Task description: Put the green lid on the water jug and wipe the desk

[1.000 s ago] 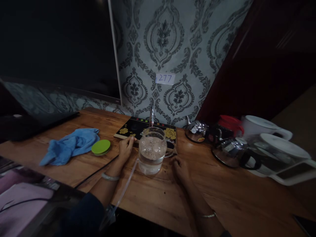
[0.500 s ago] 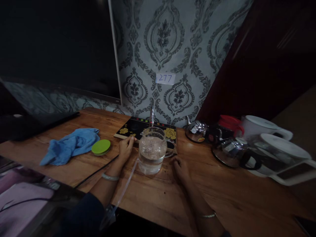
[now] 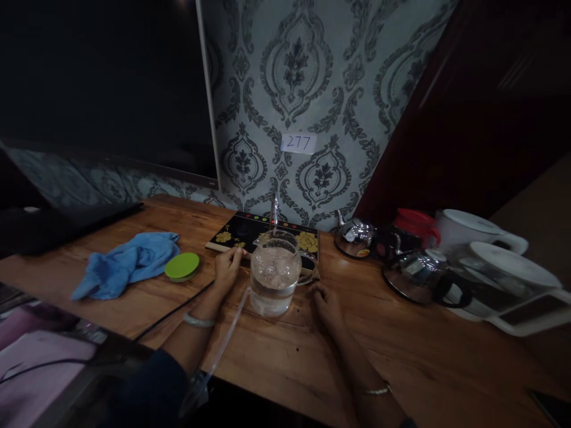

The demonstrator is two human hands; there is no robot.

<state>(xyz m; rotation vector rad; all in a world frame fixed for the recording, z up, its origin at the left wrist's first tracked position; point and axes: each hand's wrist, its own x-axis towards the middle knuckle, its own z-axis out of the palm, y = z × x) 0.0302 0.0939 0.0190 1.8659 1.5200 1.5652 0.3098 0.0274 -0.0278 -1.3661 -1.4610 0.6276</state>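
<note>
A clear glass jug [image 3: 275, 274] stands on the wooden table between my hands, its handle to the right and bubbling water inside. Behind it a thin chrome faucet [image 3: 274, 207] rises from the black electric tea stove [image 3: 243, 229], which has gold flowers. My left hand [image 3: 227, 266] is loosely closed left of the jug, with its fingertips by the stove's front edge. My right hand [image 3: 327, 302] rests in a loose fist on the table, just below the jug's handle and apart from it. Nothing shows in either hand; the undersides of the fingers are hidden.
At the left lie a blue cloth [image 3: 131, 261] and a round green lid [image 3: 182, 266]. A clear tube [image 3: 228, 333] and a black cable [image 3: 176, 309] cross the table's front. A small metal kettle [image 3: 355, 236], a glass teapot [image 3: 419, 274] and white-lidded pitchers [image 3: 513, 267] stand at the right.
The water in the jug looks slightly higher and has bigger bubbles at its surface. My hands and the jug have stayed in place.
</note>
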